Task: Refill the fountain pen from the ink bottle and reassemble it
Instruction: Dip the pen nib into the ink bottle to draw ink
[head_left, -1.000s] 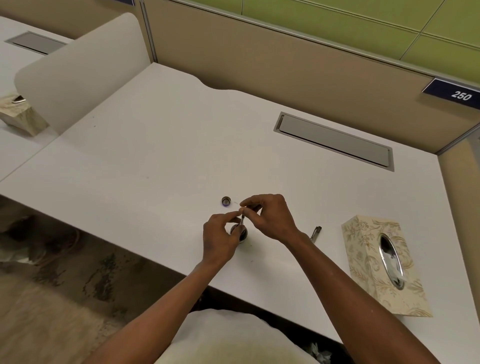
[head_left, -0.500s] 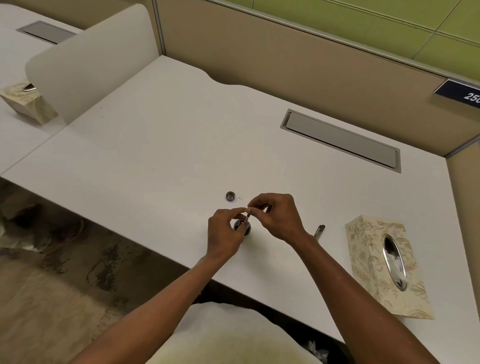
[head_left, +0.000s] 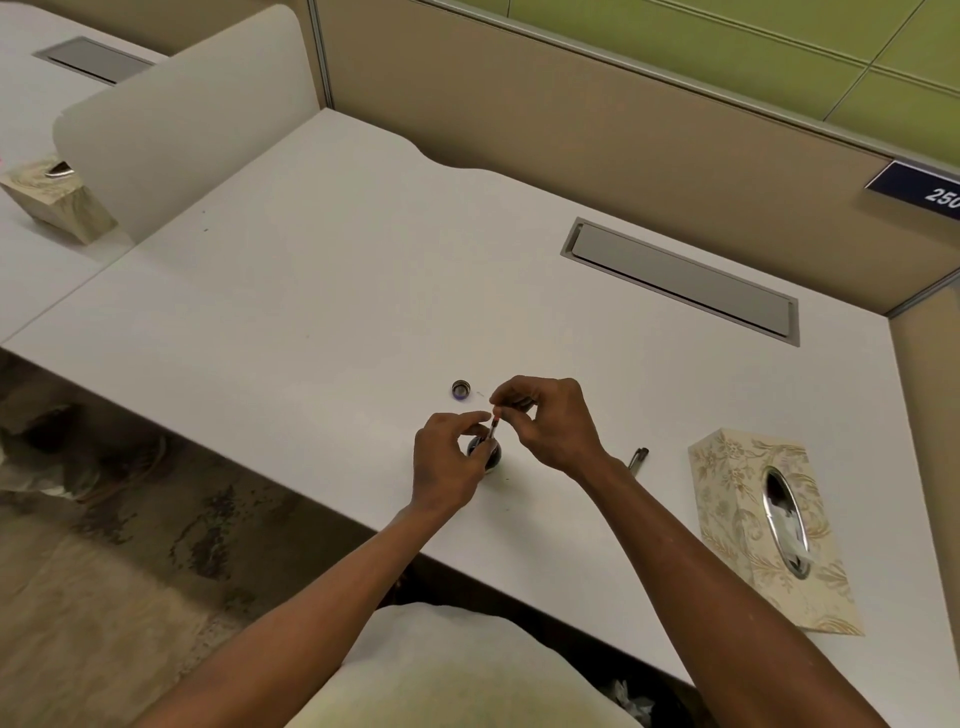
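Right, filling underway: left hand (head_left: 447, 457) and right hand (head_left: 545, 421) both pinch the pen section (head_left: 492, 428) upright, tip in the open ink bottle (head_left: 485, 451) on the desk (head_left: 322, 291), so drawing ink steadily looks next

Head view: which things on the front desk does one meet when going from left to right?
Bottle cap → left hand → right hand → pen part → tissue box.

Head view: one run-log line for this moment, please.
step: filling | left hand: pinches thin dark pen section over dark round ink bottle | right hand: pinches its top | small round bottle cap: off, on desk
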